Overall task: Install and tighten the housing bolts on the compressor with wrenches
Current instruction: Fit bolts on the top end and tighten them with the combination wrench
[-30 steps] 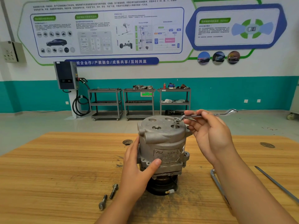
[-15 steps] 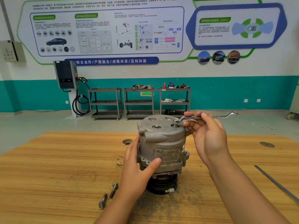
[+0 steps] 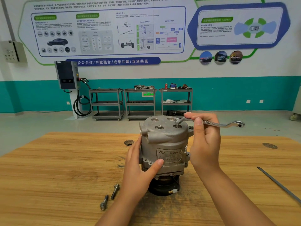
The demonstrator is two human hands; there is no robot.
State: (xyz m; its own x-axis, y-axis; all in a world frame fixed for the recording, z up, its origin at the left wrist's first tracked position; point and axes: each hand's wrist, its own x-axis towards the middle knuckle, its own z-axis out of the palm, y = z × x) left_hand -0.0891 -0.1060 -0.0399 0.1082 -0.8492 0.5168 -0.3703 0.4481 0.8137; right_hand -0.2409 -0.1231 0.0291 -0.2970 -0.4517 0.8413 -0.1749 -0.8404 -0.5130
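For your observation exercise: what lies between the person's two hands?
The grey cast-metal compressor stands between the left hand and the right hand holding a silver wrench, in head view.

Right hand point(image 3: 204, 144), wrench point(image 3: 211, 123), compressor point(image 3: 164, 144)

Compressor point(image 3: 164, 144) stood upright at centre of table point(image 3: 65, 168). Left hand point(image 3: 140, 168) wrapped on its left side, right hand point(image 3: 205, 141) raised at its right. Wrench point(image 3: 211, 123) held over top face, ring end set on bolt point(image 3: 177, 122). Loose bolts point(image 3: 115, 191) laid front-left of compressor. Rod point(image 3: 280, 185) laid at far right. Carts point(image 3: 140, 103) ranged behind table.
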